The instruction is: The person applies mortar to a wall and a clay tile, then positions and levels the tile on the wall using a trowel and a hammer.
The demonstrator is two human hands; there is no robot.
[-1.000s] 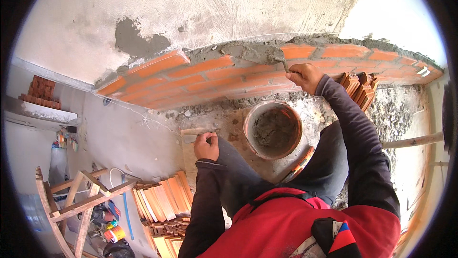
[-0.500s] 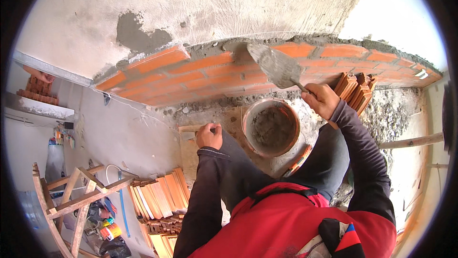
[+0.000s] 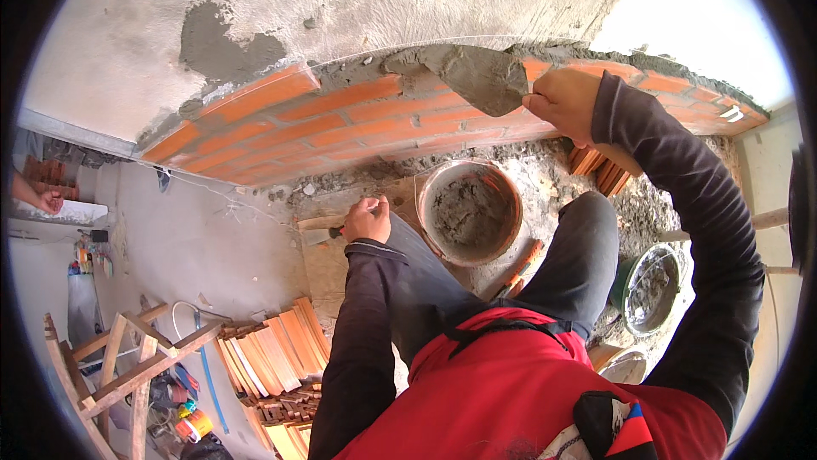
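In the upper centre, the right hand (image 3: 566, 102) grips a grey, mortar-caked steel trowel (image 3: 483, 77), spreading mortar on the orange brick wall's (image 3: 340, 120) top course. The left hand (image 3: 368, 220) rests curled at centre, seemingly around a small tool. Next, likely reloading from the round mortar bucket (image 3: 471, 211).

Right arm raised and bent at the elbow, dark sleeve, right hand (image 3: 563, 102) closed in a grip, left arm reaching down and forward, left hand (image 3: 368, 220) curled, fingers closed
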